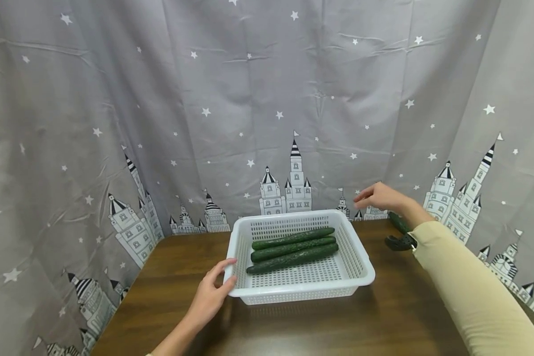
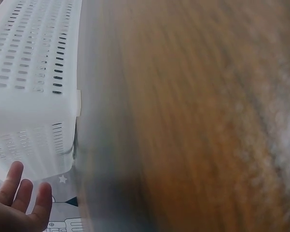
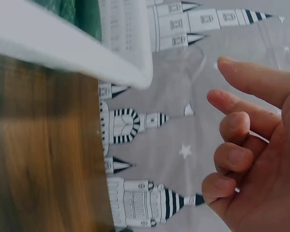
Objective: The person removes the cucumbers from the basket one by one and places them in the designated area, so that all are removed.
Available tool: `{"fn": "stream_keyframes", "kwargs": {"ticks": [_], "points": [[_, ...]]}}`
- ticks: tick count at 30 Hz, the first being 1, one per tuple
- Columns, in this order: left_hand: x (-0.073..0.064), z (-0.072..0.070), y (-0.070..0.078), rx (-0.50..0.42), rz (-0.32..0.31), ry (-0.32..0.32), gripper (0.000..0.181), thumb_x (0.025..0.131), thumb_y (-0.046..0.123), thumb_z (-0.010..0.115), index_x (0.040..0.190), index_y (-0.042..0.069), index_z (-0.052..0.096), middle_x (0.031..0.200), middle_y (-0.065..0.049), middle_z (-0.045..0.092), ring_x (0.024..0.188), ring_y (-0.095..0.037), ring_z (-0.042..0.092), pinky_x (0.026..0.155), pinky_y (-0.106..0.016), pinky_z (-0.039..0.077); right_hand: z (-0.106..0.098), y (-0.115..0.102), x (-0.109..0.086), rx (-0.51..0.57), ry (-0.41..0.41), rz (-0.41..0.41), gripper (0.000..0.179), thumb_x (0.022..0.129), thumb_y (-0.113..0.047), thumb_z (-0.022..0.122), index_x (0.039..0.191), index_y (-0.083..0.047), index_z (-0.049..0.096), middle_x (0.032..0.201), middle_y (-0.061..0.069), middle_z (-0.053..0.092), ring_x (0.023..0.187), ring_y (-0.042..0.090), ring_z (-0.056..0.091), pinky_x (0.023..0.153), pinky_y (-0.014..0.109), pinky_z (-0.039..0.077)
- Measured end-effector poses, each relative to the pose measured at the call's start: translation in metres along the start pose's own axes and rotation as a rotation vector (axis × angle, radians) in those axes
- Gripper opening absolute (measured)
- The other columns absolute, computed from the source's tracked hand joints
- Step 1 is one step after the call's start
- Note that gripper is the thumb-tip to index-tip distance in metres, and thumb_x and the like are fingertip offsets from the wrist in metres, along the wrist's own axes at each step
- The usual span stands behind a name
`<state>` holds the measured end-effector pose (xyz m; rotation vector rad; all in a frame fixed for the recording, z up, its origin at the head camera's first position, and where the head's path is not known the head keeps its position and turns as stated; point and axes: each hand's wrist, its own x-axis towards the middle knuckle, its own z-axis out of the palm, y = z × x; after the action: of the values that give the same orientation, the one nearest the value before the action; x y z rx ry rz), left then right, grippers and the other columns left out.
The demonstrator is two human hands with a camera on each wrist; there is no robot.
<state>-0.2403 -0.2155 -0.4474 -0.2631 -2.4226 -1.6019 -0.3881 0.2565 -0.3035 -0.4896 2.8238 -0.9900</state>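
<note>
White basket (image 1: 302, 287): on the table (image 1: 276, 331), under the touch of the left hand (image 1: 209, 292); thumb and one finger rest spread on its left rim.
Left fingers: loose, not clenched; the left wrist view shows three of them softly bent beside the basket.
Right hand (image 1: 382, 196): released, fingers loosely bent, in the air near the far right corner of the basket, apart from it.
Cucumbers (image 1: 293, 248): three, side by side inside the basket.
Right side: one more cucumber (image 1: 397, 221) and a dark curved object (image 1: 398, 242), both partly covered by the right arm in its pale yellow sleeve (image 1: 471, 282).
Surface: dark brown wood with visible grain, shiny at the near edge.
Room: grey curtain (image 1: 267, 74), creased, around the left, back and right; white stars (image 1: 206, 112) above, black-and-white castles (image 1: 298, 185) below.
</note>
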Motion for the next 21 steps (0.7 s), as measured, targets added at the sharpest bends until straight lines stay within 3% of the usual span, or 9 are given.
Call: {"fn": "stream_keyframes", "kwargs": {"ticks": [4,7,15,19,21], "points": [[0.000,-0.001,0.001,0.010,-0.007,-0.003,0.041,0.094,0.012,0.069,0.134,0.017,0.062,0.118,-0.017,0.061,0.079,-0.014,0.062,0.065,-0.030,0.055,0.006,-0.011,0.009,0.053,-0.067,0.014,0.043,0.093,-0.031,0.071,0.128,-0.007,0.068,0.130,0.019,0.065,0.065,0.014,0.042,0.059,0.030,0.038],[0.000,-0.002,0.001,0.014,-0.020,-0.007,0.041,0.094,0.013,0.068,0.134,0.018,0.062,0.119,-0.017,0.060,0.082,-0.015,0.061,0.066,-0.030,0.055,0.012,-0.018,0.016,0.081,-0.105,0.017,0.044,0.092,-0.029,0.073,0.129,-0.006,0.067,0.113,0.013,0.070,0.053,0.010,0.029,0.055,0.029,0.035],[0.001,-0.002,0.002,0.022,-0.020,-0.004,0.040,0.095,0.015,0.068,0.135,0.019,0.062,0.121,-0.015,0.060,0.089,-0.016,0.058,0.065,-0.027,0.053,0.034,-0.030,0.039,0.138,-0.213,-0.009,0.043,0.092,-0.020,0.073,0.131,-0.002,0.065,0.078,-0.004,0.056,0.053,0.010,0.029,0.054,0.027,0.034],[0.000,-0.002,0.002,0.026,-0.017,-0.001,0.041,0.095,0.016,0.069,0.134,0.019,0.062,0.123,-0.014,0.061,0.097,-0.018,0.056,0.065,-0.026,0.053,0.047,-0.033,0.047,0.174,-0.284,-0.026,0.040,0.093,-0.017,0.071,0.130,-0.004,0.066,0.062,-0.003,0.041,0.052,0.011,0.029,0.055,0.029,0.034],[-0.001,-0.002,0.002,0.025,-0.014,-0.002,0.040,0.095,0.016,0.069,0.135,0.020,0.062,0.122,-0.014,0.060,0.097,-0.019,0.056,0.065,-0.026,0.053,0.053,-0.035,0.050,0.189,-0.308,-0.048,0.038,0.093,-0.016,0.070,0.129,-0.004,0.067,0.060,-0.002,0.041,0.052,0.011,0.029,0.056,0.030,0.033]]}}
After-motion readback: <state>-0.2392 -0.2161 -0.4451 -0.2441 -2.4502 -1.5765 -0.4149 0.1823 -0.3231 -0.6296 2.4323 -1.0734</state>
